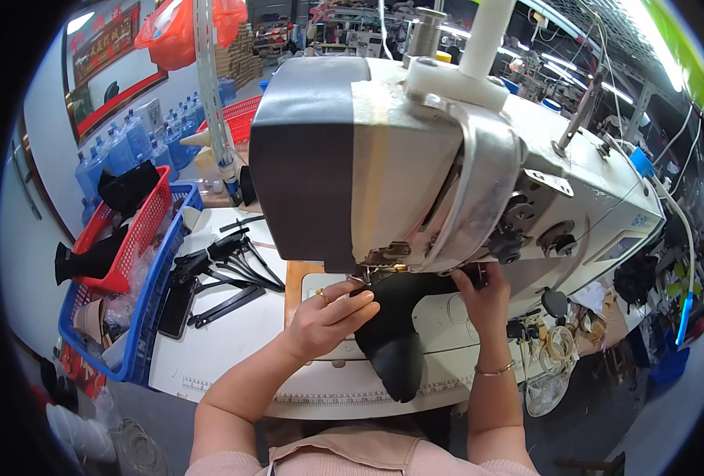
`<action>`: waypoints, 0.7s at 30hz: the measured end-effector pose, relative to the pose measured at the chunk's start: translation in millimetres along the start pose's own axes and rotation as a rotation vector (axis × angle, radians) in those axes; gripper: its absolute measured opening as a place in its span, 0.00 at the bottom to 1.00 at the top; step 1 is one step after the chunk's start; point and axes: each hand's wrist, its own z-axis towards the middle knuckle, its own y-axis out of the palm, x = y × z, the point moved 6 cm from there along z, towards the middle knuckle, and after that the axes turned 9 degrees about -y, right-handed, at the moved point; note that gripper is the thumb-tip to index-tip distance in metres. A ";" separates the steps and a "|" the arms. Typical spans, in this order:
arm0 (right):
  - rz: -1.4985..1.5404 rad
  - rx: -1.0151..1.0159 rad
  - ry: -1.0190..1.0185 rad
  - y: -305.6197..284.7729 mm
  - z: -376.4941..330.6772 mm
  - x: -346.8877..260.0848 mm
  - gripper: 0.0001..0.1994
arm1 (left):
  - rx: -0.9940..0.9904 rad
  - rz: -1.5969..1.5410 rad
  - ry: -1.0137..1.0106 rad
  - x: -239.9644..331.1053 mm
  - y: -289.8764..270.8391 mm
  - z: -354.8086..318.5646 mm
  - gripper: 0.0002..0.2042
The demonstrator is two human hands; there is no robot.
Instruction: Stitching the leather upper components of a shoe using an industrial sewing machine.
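Observation:
A black leather piece [396, 341] lies under the head of a large white and grey sewing machine [447, 159] and hangs over the table's front edge. My left hand [328, 313], with a ring on one finger, pinches the piece's left edge right below the needle area. My right hand [483, 293], a thin bangle at its wrist, grips the piece's right side under the machine arm. The needle itself is hidden by the machine head.
Several black straps [229, 274] and a dark phone [177, 305] lie on the white table [217, 349] to the left. Red basket [134, 230] and blue basket [150, 309] sit at the table's left end. Water bottles [126, 147] stand behind. Cables hang right.

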 end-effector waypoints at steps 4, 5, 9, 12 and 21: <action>-0.200 0.147 -0.358 -9.6 8.5 -2.5 0.16 | -0.014 0.013 -0.004 0.8 -2.0 4.2 0.14; -0.218 0.163 -0.325 -13.8 11.3 0.1 0.16 | -0.008 0.009 -0.003 1.5 -2.2 4.4 0.14; -0.230 0.058 -0.276 -10.8 19.8 1.0 0.14 | -0.012 -0.015 -0.057 -3.4 -2.2 4.2 0.15; -0.377 -0.032 -0.210 -7.1 20.0 5.5 0.16 | -0.060 -0.079 -0.123 -12.0 1.1 3.2 0.17; -0.315 0.169 -0.314 -25.1 1.2 -22.1 0.10 | 0.015 -0.131 -0.157 -17.3 -0.1 0.1 0.25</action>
